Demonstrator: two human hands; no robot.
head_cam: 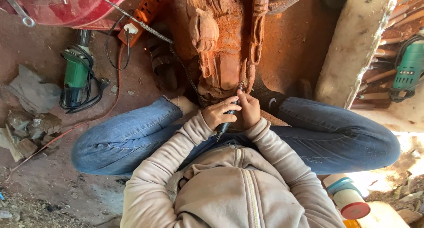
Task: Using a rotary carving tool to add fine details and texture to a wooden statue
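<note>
Closest to the camera, a beige zipped hoodie [229, 188] fills the lower view, its sleeves running forward to the two hands, which meet between the person's crossed legs in blue jeans [132, 139]. The left hand [218, 113] is curled around the dark barrel of a slim rotary carving tool [226, 122], fingers wrapped over it. The right hand [248, 111] is closed against the same tool from the other side, with one finger stretched along it toward the tip. The tip sits at the lower edge of a reddish wooden carved figure [225, 47], just ahead of the hands.

Because the fingers lie so near the working end, a slip on uneven grain could probably drive the bit into a finger or gouge the carving.

Farther out to the left lies a green power tool [76, 75] with its coiled cord; another green one [410, 66] rests far to the right.
</note>
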